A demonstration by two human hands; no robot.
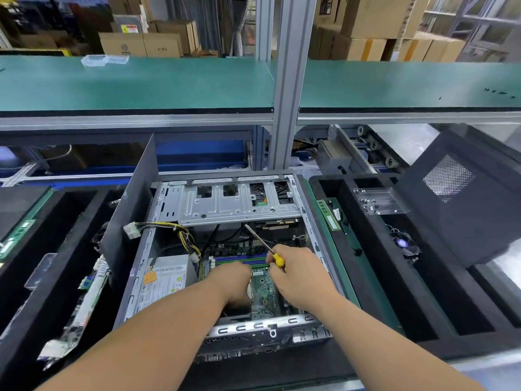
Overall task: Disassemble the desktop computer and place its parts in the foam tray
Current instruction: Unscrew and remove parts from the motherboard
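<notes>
An open desktop computer case (158, 277) lies in front of me with its green motherboard (266, 292), power supply (166, 275) and silver drive cage (234, 204) showing. My right hand (298, 275) grips a yellow-handled screwdriver (266, 246) whose shaft points up and away from the board. My left hand (234, 280) reaches down onto the motherboard with its fingers hidden. The black foam tray (366, 263) stands to the right and holds a RAM stick (327, 214), a small fan (404, 245) and a clear screw box (377, 200).
The case's black side panel (465, 198) leans on the foam tray at the right. Another foam tray (56, 249) with boards lies to the left. Yellow power cables (180, 232) trail over the case. A green shelf (141, 83) and an aluminium post (284, 108) stand behind.
</notes>
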